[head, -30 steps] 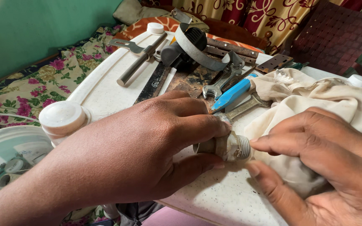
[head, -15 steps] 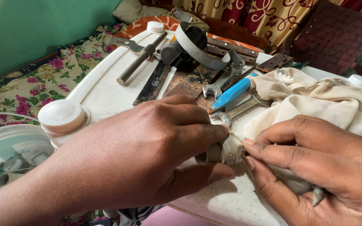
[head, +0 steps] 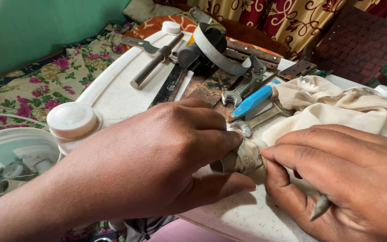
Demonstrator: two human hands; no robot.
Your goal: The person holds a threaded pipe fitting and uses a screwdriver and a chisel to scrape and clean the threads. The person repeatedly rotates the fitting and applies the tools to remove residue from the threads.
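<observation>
Head view: left hand (head: 157, 166) pinches small fitting (head: 242, 157), likely threaded, on white table (head: 113, 96). Right hand (head: 337, 179) fingers pressed, wiping it with cloth (head: 337, 110). Blue-handled tool (head: 252, 101) just behind fitting. Next: firm grip, turn.

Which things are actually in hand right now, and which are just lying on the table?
In hand: small metal fitting, beige cloth, left hand, right hand.

Lying about: blue-handled tool, spanner, metal rod, black strap tool, white cap.
</observation>
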